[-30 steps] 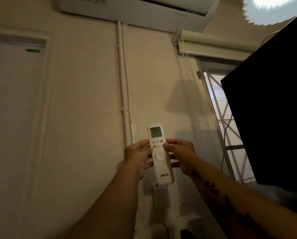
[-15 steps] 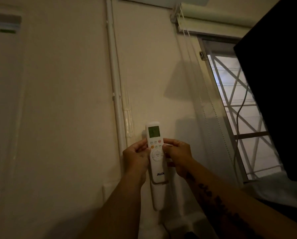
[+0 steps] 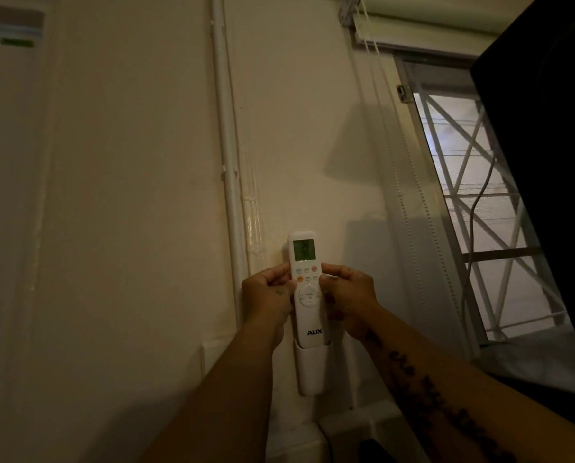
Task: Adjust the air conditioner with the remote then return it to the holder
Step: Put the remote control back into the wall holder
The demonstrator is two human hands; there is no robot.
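Observation:
A white remote (image 3: pixel 308 289) with a lit green display and the letters AUX stands upright against the wall. Its bottom end sits inside the white wall holder (image 3: pixel 310 370). My left hand (image 3: pixel 268 295) grips the remote's left edge and my right hand (image 3: pixel 348 297) grips its right edge, thumbs near the buttons. The air conditioner is out of view.
A white pipe (image 3: pixel 227 162) runs down the wall just left of the remote. A rolled blind (image 3: pixel 413 26) with hanging cords tops a barred window (image 3: pixel 473 202) on the right. A large dark panel (image 3: pixel 546 145) fills the right edge. A pale door (image 3: pixel 9 195) is on the left.
The view has dropped, so the air conditioner left the top of the frame. Both hands have lowered the remote, and its bottom end has gone into the wall holder.

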